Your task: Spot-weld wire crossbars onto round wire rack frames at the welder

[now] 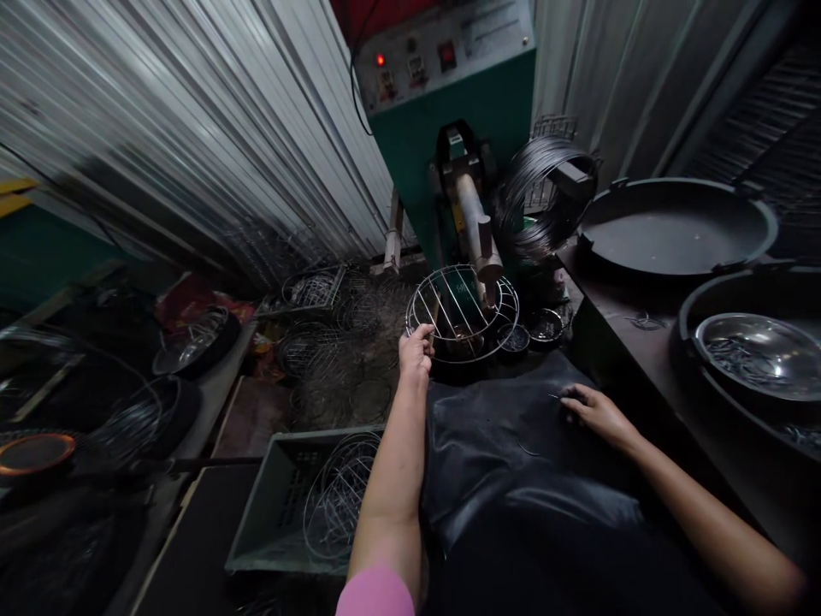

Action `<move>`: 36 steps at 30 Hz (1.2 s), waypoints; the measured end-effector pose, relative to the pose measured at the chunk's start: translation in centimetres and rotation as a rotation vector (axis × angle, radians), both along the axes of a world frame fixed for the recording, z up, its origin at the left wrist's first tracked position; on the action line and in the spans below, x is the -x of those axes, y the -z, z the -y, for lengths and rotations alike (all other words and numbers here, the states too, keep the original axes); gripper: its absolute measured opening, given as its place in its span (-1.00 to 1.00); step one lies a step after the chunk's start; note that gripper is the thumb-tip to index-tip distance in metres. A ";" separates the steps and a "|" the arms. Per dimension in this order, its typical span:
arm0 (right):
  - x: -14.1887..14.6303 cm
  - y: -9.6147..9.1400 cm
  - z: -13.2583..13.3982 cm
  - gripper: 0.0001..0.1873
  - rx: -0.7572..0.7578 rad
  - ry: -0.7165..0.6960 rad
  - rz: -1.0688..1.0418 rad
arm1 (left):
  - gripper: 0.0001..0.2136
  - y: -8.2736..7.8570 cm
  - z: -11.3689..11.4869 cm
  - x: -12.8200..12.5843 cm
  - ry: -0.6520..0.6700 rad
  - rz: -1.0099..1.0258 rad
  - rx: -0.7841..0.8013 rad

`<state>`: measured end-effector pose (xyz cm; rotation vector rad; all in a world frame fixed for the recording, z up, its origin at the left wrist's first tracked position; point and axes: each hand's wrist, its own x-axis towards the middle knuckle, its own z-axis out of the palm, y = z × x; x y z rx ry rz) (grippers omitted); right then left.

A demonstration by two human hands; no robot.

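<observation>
My left hand (416,349) is closed on the near left rim of a round wire rack (463,295), a ring crossed by parallel bars. The rack is held out under the blunt metal electrode (490,267) of a green machine (410,162); whether they touch I cannot tell. Over a black apron (487,428) on my lap, my right hand (596,412) pinches a short thin wire piece (554,396) between thumb and fingers. One more curved wire piece (527,448) lies on the apron.
Right of the machine hangs a wire coil (545,192). On the right bench stand a large black pan (680,227) and a steel bowl (763,355) with short wire pieces. A green crate (256,530) with wire rings is at lower left. Small dishes (545,325) sit beyond my lap.
</observation>
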<state>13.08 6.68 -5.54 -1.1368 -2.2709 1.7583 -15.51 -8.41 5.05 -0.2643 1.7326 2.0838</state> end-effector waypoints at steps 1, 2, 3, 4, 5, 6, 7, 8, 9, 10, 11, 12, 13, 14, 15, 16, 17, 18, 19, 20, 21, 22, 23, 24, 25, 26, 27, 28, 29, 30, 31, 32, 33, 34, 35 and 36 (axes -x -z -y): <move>-0.1 -0.1 0.1 -0.72 0.013 0.014 0.003 | -0.72 0.0 0.0 0.0 0.003 0.001 0.004; -0.1 -0.1 0.1 -0.72 0.021 0.029 0.003 | -0.72 0.1 -0.1 0.1 0.005 0.000 0.006; -0.2 -0.1 0.2 -0.71 0.026 0.039 -0.001 | -0.72 0.1 -0.1 0.1 0.005 -0.001 0.004; -0.2 -0.2 0.2 -0.70 0.034 0.044 -0.013 | -0.72 0.2 -0.1 0.2 0.007 -0.004 -0.002; -0.1 -0.3 0.2 -0.68 0.041 0.052 -0.039 | -0.73 0.2 -0.2 0.2 0.010 -0.007 -0.012; 0.0 -0.6 0.2 -0.64 0.052 0.062 -0.077 | -0.73 0.2 -0.2 0.3 0.014 -0.011 -0.022; 0.4 -1.1 0.1 -0.61 0.065 0.071 -0.130 | -0.74 0.2 -0.3 0.4 0.017 -0.014 -0.030; 0.9 -1.8 0.1 -0.58 0.079 0.085 -0.193 | -0.75 0.2 -0.4 0.4 0.021 -0.017 -0.036; 1.6 -2.7 0.0 -0.56 0.089 0.102 -0.258 | -0.76 0.3 -0.6 0.4 0.024 -0.020 -0.039; 2.6 -3.7 -0.1 -0.55 0.096 0.118 -0.320 | -0.76 0.3 -0.7 0.4 0.027 -0.022 -0.040; 3.7 -4.8 -0.1 -0.56 0.101 0.128 -0.376 | -0.77 0.4 -0.9 0.4 0.027 -0.024 -0.040; 5.0 -5.8 -0.1 -0.58 0.101 0.136 -0.430 | -0.77 0.5 -1.0 0.4 0.026 -0.027 -0.040; 6.3 -6.8 0.0 -0.60 0.094 0.145 -0.485 | -0.76 0.6 -1.2 0.4 0.023 -0.028 -0.041; 7.7 -7.7 0.1 -0.62 0.085 0.148 -0.536 | -0.75 0.7 -1.3 0.4 0.018 -0.026 -0.044; 9.0 -8.3 0.3 -0.63 0.073 0.140 -0.579 | -0.74 0.8 -1.4 0.4 0.015 -0.022 -0.048; 10.1 -8.7 0.4 -0.65 0.061 0.124 -0.609 | -0.73 0.8 -1.5 0.4 0.013 -0.019 -0.055; 11.1 -8.9 0.6 -0.66 0.049 0.104 -0.621 | -0.72 0.9 -1.5 0.5 0.013 -0.019 -0.062; 11.9 -8.8 0.7 -0.66 0.038 0.081 -0.614 | -0.71 0.9 -1.5 0.6 0.013 -0.026 -0.068; 12.4 -8.7 0.8 -0.65 0.029 0.054 -0.591 | -0.71 0.9 -1.4 0.7 0.008 -0.039 -0.070; 12.8 -8.4 0.9 -0.63 0.019 0.027 -0.561 | -0.70 0.9 -1.4 0.8 -0.001 -0.058 -0.069; 13.1 -8.0 0.9 -0.60 0.006 0.001 -0.532 | -0.69 0.9 -1.3 0.9 -0.014 -0.078 -0.065; 13.2 -7.7 0.9 -0.58 -0.012 -0.022 -0.507 | -0.67 0.9 -1.3 1.1 -0.029 -0.096 -0.060; 13.2 -7.5 0.8 -0.57 -0.033 -0.042 -0.486 | -0.65 0.9 -1.3 1.2 -0.043 -0.109 -0.057; 13.2 -7.3 0.8 -0.58 -0.056 -0.059 -0.471 | -0.63 0.9 -1.3 1.2 -0.052 -0.117 -0.055; 13.2 -7.2 0.7 -0.59 -0.076 -0.071 -0.461 | -0.61 0.9 -1.3 1.3 -0.057 -0.121 -0.056; 13.2 -7.2 0.6 -0.60 -0.094 -0.079 -0.453 | -0.60 0.9 -1.4 1.3 -0.058 -0.120 -0.058; 13.2 -7.2 0.5 -0.62 -0.107 -0.088 -0.446 | -0.59 0.9 -1.4 1.4 -0.056 -0.117 -0.058; 13.2 -7.3 0.4 -0.63 -0.115 -0.098 -0.438 | -0.59 0.9 -1.5 1.4 -0.053 -0.113 -0.057; 13.2 -7.5 0.4 -0.63 -0.120 -0.107 -0.431 | -0.58 1.0 -1.5 1.3 -0.050 -0.109 -0.055; 13.2 -7.6 0.3 -0.64 -0.124 -0.112 -0.424 | -0.58 1.0 -1.6 1.3 -0.048 -0.105 -0.052; 13.2 -7.7 0.2 -0.64 -0.126 -0.113 -0.417 | -0.58 1.0 -1.6 1.3 -0.048 -0.103 -0.050; 13.3 -7.9 0.2 -0.64 -0.124 -0.109 -0.411 | -0.57 0.9 -1.7 1.3 -0.049 -0.102 -0.049; 13.3 -8.0 0.2 -0.64 -0.120 -0.103 -0.407 | -0.58 0.9 -1.7 1.2 -0.052 -0.100 -0.049; 13.3 -8.1 0.2 -0.64 -0.115 -0.095 -0.404 | -0.58 0.9 -1.7 1.2 -0.055 -0.097 -0.047; 13.3 -8.2 0.3 -0.64 -0.109 -0.087 -0.402 | -0.59 0.9 -1.7 1.2 -0.056 -0.094 -0.044; 13.3 -8.4 0.3 -0.63 -0.104 -0.082 -0.402 | -0.61 0.9 -1.7 1.2 -0.055 -0.092 -0.041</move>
